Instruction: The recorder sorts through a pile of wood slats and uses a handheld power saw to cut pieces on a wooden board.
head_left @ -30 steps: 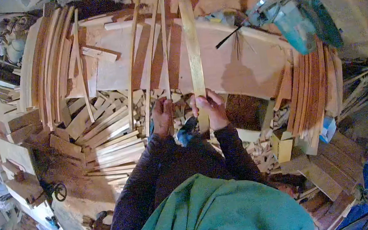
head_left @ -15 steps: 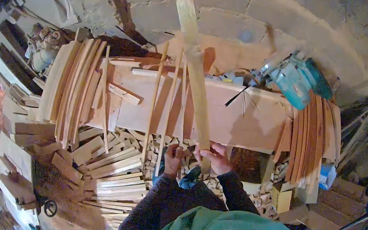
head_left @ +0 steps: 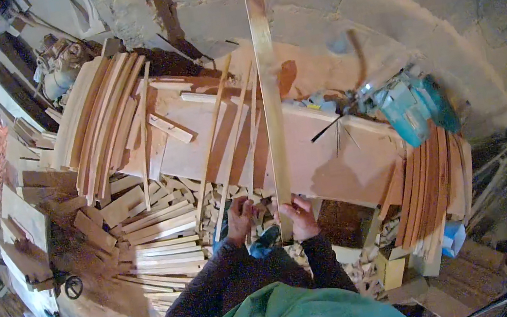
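Observation:
My right hand (head_left: 301, 218) grips a long flat wooden strip (head_left: 271, 102) near its lower end, thumb across the face. The strip stands out lengthwise from me, over the workbench (head_left: 339, 151) and toward the block wall. To its left, my left hand (head_left: 239, 222) is closed with curled fingers, apart from the strip; what it holds, if anything, I cannot make out. Several thin wooden sticks (head_left: 214, 128) lean across the bench edge just beyond that hand. A short wood piece (head_left: 170, 128) lies on the bench.
Stacked curved boards lie at the bench's left end (head_left: 101, 116) and right end (head_left: 431, 190). A teal power tool (head_left: 414, 106) sits at the back right. Offcuts and cut slats (head_left: 166, 255) cover the floor at left. An open cardboard box (head_left: 392, 269) stands at lower right.
The wooden strip has come down and slightly turned in my right hand, so its far end now shows lower against the wall. My left hand has stayed nearly in place.

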